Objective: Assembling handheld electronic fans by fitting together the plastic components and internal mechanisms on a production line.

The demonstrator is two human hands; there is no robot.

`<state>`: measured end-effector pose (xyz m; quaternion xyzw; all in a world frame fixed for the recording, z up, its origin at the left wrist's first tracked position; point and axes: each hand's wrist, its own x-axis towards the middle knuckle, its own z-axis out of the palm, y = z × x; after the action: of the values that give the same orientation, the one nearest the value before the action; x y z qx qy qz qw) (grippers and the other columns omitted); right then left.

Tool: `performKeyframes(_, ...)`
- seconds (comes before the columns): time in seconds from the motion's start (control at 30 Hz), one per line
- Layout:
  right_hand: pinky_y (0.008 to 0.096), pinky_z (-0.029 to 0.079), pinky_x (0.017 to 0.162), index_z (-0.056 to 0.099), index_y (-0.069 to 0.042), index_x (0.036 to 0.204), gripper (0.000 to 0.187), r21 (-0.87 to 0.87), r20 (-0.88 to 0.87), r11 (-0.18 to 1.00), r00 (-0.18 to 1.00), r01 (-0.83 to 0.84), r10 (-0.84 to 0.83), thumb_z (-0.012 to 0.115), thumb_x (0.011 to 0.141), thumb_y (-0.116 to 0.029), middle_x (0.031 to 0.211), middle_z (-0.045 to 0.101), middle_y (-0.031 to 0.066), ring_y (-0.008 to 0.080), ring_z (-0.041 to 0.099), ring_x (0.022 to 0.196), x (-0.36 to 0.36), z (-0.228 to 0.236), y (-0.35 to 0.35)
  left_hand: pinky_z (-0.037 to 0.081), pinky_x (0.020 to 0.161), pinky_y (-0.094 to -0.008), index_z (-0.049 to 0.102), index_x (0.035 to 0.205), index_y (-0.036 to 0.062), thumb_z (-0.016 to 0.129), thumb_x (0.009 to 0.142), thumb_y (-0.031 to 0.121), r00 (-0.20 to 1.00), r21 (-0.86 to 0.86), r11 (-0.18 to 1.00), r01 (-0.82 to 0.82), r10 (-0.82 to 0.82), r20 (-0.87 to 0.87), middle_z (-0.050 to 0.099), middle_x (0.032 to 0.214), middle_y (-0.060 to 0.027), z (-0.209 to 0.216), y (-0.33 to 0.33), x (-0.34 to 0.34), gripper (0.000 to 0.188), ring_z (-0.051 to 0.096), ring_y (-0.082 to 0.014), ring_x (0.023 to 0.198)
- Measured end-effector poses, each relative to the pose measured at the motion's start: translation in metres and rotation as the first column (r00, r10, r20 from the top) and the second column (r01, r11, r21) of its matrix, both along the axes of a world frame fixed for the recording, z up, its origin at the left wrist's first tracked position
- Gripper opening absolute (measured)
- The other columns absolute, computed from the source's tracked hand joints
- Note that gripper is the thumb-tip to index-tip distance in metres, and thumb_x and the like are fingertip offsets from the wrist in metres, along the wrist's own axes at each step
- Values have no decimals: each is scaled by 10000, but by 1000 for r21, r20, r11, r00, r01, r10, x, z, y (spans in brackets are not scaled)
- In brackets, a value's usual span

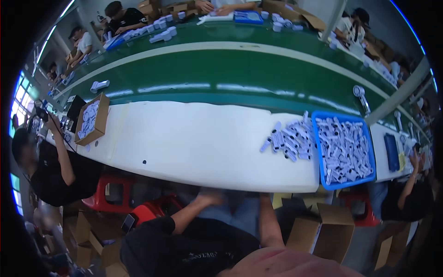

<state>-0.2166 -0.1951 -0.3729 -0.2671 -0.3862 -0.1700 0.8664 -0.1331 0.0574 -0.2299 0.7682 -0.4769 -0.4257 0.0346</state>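
Observation:
My left hand (212, 198) is low over my lap, just below the front edge of the white table (194, 143). It is smeared by motion, so its fingers cannot be made out. My right forearm (270, 226) reaches up to the same edge, and the hand beyond it is hidden. Neither hand touches anything on the tabletop. To the right lies a loose pile of small white plastic parts with dark ends (291, 141). Beside it a blue basket (315, 152) is filled with similar parts. A small black round piece (144, 162) lies near the left front edge.
A cardboard box (99, 130) of white parts stands at the table's left end. Behind runs a green conveyor belt (184, 69) with white shower-head-shaped pieces (99, 86). Co-workers sit at both sides and across. An open carton (334, 233) and red stools (113, 194) stand below.

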Motion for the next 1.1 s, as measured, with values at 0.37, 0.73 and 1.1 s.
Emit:
performKeyframes(0.37, 353, 463, 764, 527, -33, 1010, 177, -897, 391, -199, 919, 394, 55, 499, 920, -183, 880, 563, 65, 240, 581, 827, 6, 264, 170, 497, 722, -452, 628, 892, 42, 522, 907, 285, 438, -581, 260, 771, -879, 188, 672, 874, -143, 266, -70, 12, 265, 624, -371, 833)
performKeyframes(0.73, 334, 485, 748, 555, -33, 927, 115, -793, 571, -246, 821, 557, 17, 513, 882, -129, 865, 608, 94, 203, 611, 851, 124, 331, 181, 423, 989, -334, 618, 1200, 123, 560, 871, 473, 66, -680, -37, 733, -990, 125, 580, 1248, -178, 118, -122, -79, 484, 568, -199, 1128)
performKeyframes(1.1, 338, 488, 752, 561, -36, 917, 130, -845, 532, -198, 816, 496, -225, 535, 873, -156, 868, 616, 97, 211, 614, 858, 118, 316, 123, 447, 926, -387, 641, 1144, 87, 570, 878, 327, 250, 78, 291, 954, -908, 335, 631, 1133, -162, 143, -111, -93, 365, 598, -275, 1070)
